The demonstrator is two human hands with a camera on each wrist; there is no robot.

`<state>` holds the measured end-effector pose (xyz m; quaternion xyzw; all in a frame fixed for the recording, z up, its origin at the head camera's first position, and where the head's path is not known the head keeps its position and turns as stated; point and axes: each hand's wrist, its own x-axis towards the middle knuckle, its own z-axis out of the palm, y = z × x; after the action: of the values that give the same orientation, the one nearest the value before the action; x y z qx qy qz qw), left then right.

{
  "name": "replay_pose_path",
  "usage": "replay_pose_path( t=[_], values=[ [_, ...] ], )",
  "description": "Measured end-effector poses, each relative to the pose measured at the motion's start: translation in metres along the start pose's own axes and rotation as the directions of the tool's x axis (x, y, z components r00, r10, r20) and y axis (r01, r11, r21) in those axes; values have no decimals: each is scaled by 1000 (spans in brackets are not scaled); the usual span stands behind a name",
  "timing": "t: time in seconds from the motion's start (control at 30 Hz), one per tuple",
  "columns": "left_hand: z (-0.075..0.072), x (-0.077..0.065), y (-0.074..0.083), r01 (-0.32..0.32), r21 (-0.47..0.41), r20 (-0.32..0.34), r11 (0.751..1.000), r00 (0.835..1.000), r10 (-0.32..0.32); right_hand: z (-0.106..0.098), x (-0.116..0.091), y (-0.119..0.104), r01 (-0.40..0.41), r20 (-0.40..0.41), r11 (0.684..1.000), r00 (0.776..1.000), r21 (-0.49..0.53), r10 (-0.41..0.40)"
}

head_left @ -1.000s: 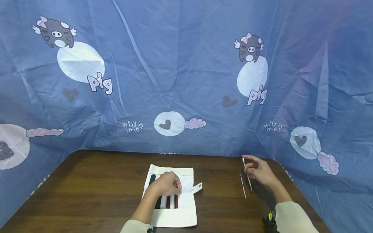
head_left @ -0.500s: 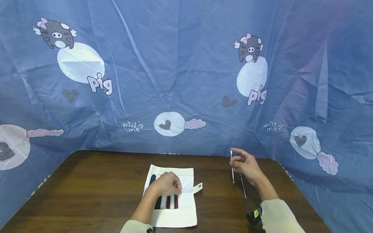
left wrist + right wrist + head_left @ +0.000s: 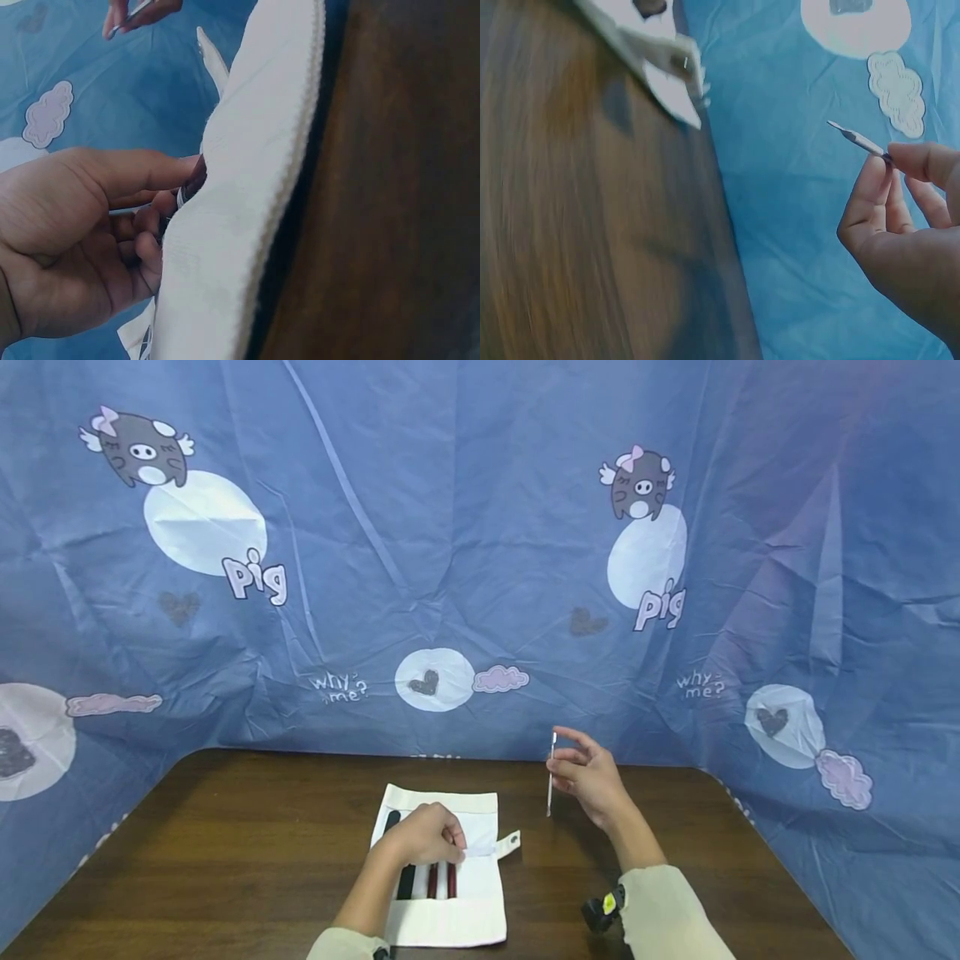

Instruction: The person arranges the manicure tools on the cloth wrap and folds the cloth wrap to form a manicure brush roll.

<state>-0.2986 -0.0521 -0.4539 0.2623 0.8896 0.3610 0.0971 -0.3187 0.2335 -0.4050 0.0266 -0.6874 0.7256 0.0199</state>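
A white fabric tool roll (image 3: 450,927) lies unfolded on the table, with a black tool (image 3: 406,883) and two dark red ones (image 3: 432,883) in its pocket. My left hand (image 3: 427,833) is over it, pinching the roll near the tops of the red tools; its fingertips are partly hidden behind the fabric in the left wrist view. To the right, my right hand (image 3: 591,781) pinches a thin silvery double-ended tool (image 3: 551,793) in the air, held nearly upright. One flattened, pointed end of this metal tool (image 3: 865,143) shows in the right wrist view.
A snap strap (image 3: 509,843) sticks out from the roll's right side. The brown wooden table (image 3: 247,860) ends at a blue printed cloth (image 3: 450,568) hanging behind and at both sides.
My right hand has carried the silvery tool leftward toward the roll and turned it more upright. A second thin tool on the table is now hidden behind my right forearm. My left hand stays put.
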Motion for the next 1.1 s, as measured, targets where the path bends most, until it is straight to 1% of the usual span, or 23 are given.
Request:
replay_pose_path(
  t=[0.1,0.23,0.43,0.73,0.87,0.97,1.1],
  values=[
    [0,0,-1,3,0,1,1000,1000,-3,13,2,1,-11,-5,998,1000,61,11],
    [1,0,0,4,4,0,1000,1000,-4,29,4,5,-13,-5,996,1000,94,13],
    [1,-1,2,-8,15,-9,1000,1000,8,53,6,10,-9,2,995,1000,103,9],
    [0,-1,3,-33,28,-6,999,999,33,78,8,26,-26,14,992,1000,121,25],
    [0,-1,4,-29,33,1,999,1000,29,86,9,35,-28,28,997,999,69,26],
    [0,0,4,-18,33,2,999,1000,18,90,10,41,-28,36,1000,999,-4,28],
    [1,0,4,-12,41,-4,999,1000,12,93,10,50,-20,43,995,999,-96,25]
  ],
)
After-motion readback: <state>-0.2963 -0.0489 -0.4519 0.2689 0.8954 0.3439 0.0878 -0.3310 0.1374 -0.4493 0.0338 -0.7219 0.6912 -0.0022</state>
